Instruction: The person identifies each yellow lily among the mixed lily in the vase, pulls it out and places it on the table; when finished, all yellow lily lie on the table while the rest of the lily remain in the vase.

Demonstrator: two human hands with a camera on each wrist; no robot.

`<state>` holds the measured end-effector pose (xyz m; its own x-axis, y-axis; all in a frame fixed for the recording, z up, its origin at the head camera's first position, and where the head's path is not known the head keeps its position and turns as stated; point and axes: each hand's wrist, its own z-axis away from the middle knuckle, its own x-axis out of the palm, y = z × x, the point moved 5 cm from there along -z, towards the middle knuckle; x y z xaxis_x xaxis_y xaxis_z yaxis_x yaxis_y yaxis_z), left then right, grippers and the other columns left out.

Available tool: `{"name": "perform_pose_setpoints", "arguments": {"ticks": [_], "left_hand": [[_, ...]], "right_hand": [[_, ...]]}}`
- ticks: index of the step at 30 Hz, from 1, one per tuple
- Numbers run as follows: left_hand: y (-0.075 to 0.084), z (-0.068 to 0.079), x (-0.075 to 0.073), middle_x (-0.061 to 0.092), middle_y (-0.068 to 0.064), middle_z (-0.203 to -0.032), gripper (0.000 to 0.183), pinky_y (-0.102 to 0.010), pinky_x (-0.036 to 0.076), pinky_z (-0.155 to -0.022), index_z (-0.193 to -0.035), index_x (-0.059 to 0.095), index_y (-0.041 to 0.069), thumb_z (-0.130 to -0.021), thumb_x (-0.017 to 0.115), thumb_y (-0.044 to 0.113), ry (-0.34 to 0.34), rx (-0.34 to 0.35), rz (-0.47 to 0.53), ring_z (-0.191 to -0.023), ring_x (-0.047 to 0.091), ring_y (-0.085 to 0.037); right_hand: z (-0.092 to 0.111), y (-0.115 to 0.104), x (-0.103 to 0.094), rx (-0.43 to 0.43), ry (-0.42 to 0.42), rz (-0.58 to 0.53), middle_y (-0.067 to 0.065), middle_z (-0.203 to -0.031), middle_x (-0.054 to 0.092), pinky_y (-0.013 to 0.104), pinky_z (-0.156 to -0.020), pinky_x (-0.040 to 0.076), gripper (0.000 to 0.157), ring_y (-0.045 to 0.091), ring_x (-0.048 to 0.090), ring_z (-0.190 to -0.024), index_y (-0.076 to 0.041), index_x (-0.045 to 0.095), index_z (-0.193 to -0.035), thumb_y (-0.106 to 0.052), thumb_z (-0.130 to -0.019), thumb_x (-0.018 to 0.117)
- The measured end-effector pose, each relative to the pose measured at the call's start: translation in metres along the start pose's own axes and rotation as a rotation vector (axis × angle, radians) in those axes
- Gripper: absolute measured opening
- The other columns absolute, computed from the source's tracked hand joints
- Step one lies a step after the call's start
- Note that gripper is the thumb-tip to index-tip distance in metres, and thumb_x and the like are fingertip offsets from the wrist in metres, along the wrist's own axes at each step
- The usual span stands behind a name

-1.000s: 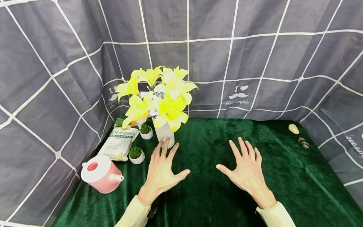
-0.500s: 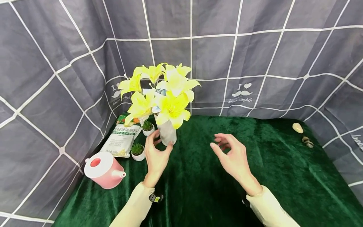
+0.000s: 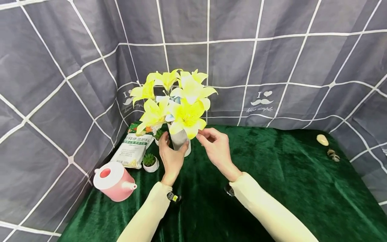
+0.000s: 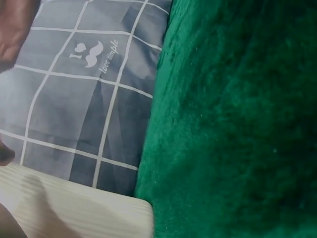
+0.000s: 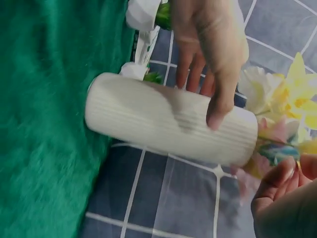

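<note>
Only the head view takes in the pink watering can [image 3: 115,183], with its white top and spout, at eight o'clock from the white vase [image 3: 180,139]. The printed white bag [image 3: 130,149] lies at nine o'clock, seen in full only there. The nearer succulent [image 3: 150,163] sits at eight o'clock, the farther succulent [image 3: 158,134] towards ten, just beside the fingers. The left wrist view gives a close strip of ribbed vase wall at seven o'clock in its frame. The right wrist view, turned sideways, adds the thumb's place and pink petals. The pale stone [image 3: 322,140] and banded stone [image 3: 333,155] are at three o'clock, well apart, in the head view alone.

The left hand [image 3: 171,163] grips the vase, thumb pressed on the near wall and fingers curved round the far side. At three o'clock from it, the right hand [image 3: 219,149] pinches at the yellow lilies [image 3: 188,117], thumb and fingertips together; whether on stem or petal I cannot tell.

The vase is tall, finely ribbed, and stands upright on the green cloth [image 3: 272,185]. The lilies spread wide above it, with smaller white and bluish blooms among them.
</note>
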<state>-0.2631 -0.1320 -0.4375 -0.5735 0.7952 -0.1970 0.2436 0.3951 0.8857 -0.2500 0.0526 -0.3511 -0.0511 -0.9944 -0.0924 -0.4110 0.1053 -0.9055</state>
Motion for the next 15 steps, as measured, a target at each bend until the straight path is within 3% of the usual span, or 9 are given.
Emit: {"name": "perform_pose_setpoints", "arguments": {"ticks": [4, 7, 12, 15], "left_hand": [[-0.008, -0.002, 0.007, 0.054, -0.013, -0.14, 0.084, -0.047, 0.047, -0.112, -0.147, 0.045, 0.009, -0.078, 0.087, 0.034, -0.027, -0.011, -0.005, -0.131, 0.054, -0.028], [-0.012, -0.003, 0.009, 0.055, -0.012, -0.136, 0.083, -0.047, 0.049, -0.11, -0.145, 0.046, 0.01, -0.077, 0.087, 0.035, -0.018, -0.003, -0.018, -0.127, 0.056, -0.028], [-0.016, -0.006, 0.01, 0.056, -0.014, -0.133, 0.082, -0.05, 0.052, -0.104, -0.144, 0.048, 0.011, -0.078, 0.087, 0.038, -0.007, 0.0, -0.041, -0.123, 0.059, -0.03], [-0.018, -0.007, 0.01, 0.058, -0.013, -0.132, 0.08, -0.05, 0.052, -0.103, -0.143, 0.049, 0.011, -0.078, 0.087, 0.036, -0.006, -0.008, -0.044, -0.122, 0.06, -0.03]], "right_hand": [[-0.005, -0.016, 0.013, -0.008, 0.013, -0.043, 0.028, -0.081, 0.067, 0.018, -0.062, 0.05, 0.009, 0.011, 0.059, -0.062, 0.008, 0.073, -0.092, -0.001, -0.091, 0.071], [-0.01, -0.015, 0.022, 0.016, 0.005, -0.075, 0.028, -0.092, 0.072, 0.017, -0.069, 0.053, 0.016, 0.006, 0.064, -0.071, 0.007, 0.074, -0.103, -0.002, -0.091, 0.071], [-0.021, 0.01, 0.037, 0.019, 0.006, -0.09, 0.024, -0.11, 0.074, 0.017, -0.085, 0.055, 0.022, -0.002, 0.065, -0.088, 0.004, 0.075, -0.112, -0.004, -0.091, 0.072], [-0.026, 0.022, 0.042, 0.002, 0.021, -0.081, 0.023, -0.104, 0.075, 0.019, -0.081, 0.055, 0.019, 0.0, 0.063, -0.081, 0.002, 0.077, -0.106, -0.008, -0.092, 0.073]]}}
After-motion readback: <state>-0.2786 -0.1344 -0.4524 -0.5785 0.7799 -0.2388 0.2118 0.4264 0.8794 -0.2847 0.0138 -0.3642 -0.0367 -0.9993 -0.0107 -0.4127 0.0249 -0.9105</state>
